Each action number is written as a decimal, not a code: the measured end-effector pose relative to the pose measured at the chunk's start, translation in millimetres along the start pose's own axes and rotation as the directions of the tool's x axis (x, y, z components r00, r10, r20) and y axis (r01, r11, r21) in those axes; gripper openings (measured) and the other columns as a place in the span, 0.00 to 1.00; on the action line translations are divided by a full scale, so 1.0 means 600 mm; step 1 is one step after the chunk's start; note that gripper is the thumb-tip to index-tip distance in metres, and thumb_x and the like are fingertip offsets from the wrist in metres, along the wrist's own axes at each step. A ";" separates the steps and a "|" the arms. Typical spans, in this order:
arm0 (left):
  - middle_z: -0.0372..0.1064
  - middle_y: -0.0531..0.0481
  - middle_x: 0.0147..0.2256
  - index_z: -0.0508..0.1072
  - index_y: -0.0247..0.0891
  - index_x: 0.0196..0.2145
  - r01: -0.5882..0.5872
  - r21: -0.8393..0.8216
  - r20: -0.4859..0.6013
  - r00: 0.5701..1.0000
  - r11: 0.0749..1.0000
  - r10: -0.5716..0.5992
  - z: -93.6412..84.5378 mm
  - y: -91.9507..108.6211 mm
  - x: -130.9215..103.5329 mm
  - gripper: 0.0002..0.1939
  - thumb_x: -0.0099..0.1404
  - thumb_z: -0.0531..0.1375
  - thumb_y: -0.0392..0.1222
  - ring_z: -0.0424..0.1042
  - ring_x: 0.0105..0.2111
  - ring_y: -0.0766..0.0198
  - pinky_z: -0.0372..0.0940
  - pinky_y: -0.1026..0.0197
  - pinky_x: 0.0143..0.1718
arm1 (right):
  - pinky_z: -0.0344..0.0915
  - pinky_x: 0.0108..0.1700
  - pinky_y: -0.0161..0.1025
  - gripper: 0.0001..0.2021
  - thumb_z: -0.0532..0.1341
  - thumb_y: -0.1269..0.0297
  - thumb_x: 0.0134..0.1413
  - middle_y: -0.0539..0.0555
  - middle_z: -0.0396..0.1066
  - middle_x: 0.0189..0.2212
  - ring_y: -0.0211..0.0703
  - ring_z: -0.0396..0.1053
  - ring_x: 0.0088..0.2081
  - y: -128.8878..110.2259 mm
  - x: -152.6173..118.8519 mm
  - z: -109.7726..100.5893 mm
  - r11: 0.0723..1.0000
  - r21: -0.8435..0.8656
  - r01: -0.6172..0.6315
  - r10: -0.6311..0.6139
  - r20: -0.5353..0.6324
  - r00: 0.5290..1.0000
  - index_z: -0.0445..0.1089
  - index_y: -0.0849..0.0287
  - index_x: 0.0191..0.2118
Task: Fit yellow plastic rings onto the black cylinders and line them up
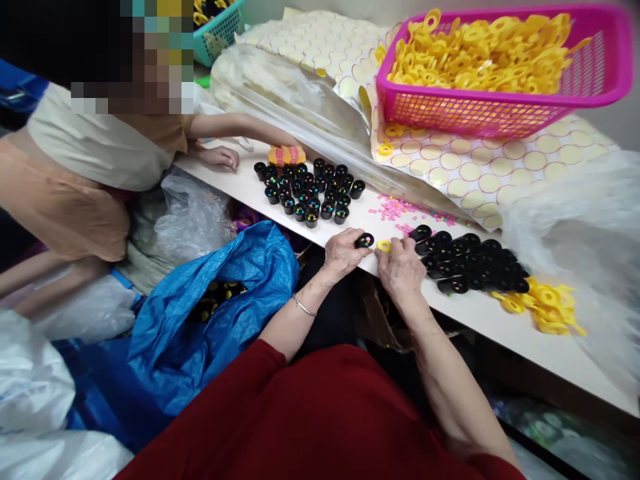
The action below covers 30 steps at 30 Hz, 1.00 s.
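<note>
Near the table's front edge, my left hand (345,255) is closed round a small black cup (365,240) with coloured bits inside. Just to its right, my right hand (401,268) pinches a yellow plastic ring piece (383,246), close to the cup but apart from it. Right of that hand stands a cluster of black cups (470,257), with a heap of yellow ring pieces (547,303) at its far end. Another group of black cups (313,190) holding coloured bits stands to the left. Small pink pieces (395,208) lie scattered behind my hands.
A pink basket (500,107) full of yellow pieces stands on sheets of round stickers (470,160) at the back. Another person's hand (220,157) rests at the table's left, near an orange block (287,155). Below lies an open blue bag (215,333) with black-and-yellow items.
</note>
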<state>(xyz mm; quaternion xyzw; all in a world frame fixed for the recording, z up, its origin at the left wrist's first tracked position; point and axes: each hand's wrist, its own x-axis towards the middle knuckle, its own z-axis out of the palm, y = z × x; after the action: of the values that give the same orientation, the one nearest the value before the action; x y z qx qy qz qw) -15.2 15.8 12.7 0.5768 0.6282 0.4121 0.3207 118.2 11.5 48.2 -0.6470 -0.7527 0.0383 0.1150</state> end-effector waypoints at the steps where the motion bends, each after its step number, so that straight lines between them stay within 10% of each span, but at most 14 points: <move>1: 0.68 0.56 0.32 0.74 0.39 0.34 0.005 -0.006 -0.001 1.000 1.000 -0.005 0.000 -0.001 0.000 0.11 0.50 0.66 0.40 0.65 0.30 0.70 0.57 0.67 0.30 | 0.51 0.27 0.38 0.12 0.52 0.61 0.56 0.60 0.65 0.38 0.41 0.61 0.28 -0.002 0.008 -0.001 1.000 -0.012 0.007 -0.007 0.048 0.999 0.69 0.61 0.38; 10: 0.69 0.57 0.31 0.75 0.40 0.34 0.051 -0.028 0.019 0.999 0.998 -0.051 -0.003 0.006 -0.001 0.10 0.50 0.64 0.39 0.65 0.28 0.71 0.57 0.67 0.29 | 0.62 0.40 0.43 0.14 0.54 0.57 0.55 0.57 0.68 0.39 0.47 0.64 0.39 0.007 0.025 -0.010 0.905 0.384 0.182 -0.125 -0.167 0.978 0.70 0.57 0.43; 21: 0.68 0.55 0.30 0.75 0.39 0.34 -0.007 -0.009 0.021 1.000 1.000 0.007 -0.011 0.007 -0.004 0.12 0.50 0.57 0.33 0.62 0.28 0.70 0.57 0.66 0.29 | 0.59 0.40 0.44 0.11 0.55 0.63 0.53 0.57 0.69 0.38 0.49 0.59 0.38 -0.018 0.037 -0.023 0.934 0.204 0.294 -0.302 0.008 0.953 0.73 0.57 0.38; 30: 0.67 0.54 0.22 0.75 0.33 0.26 0.162 -0.460 0.114 0.986 0.873 -0.122 -0.015 0.013 0.015 0.15 0.58 0.57 0.48 0.64 0.25 0.70 0.60 0.66 0.29 | 0.58 0.32 0.39 0.09 0.58 0.60 0.50 0.53 0.67 0.31 0.41 0.63 0.31 -0.021 0.040 -0.021 0.875 0.464 0.140 -0.181 0.045 0.982 0.73 0.57 0.32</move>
<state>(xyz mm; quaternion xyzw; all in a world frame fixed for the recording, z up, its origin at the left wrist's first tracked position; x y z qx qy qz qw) -20.9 23.3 24.4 0.4511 0.5373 0.5029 0.5049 105.5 31.7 66.2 -0.5345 -0.7778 0.2334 0.2342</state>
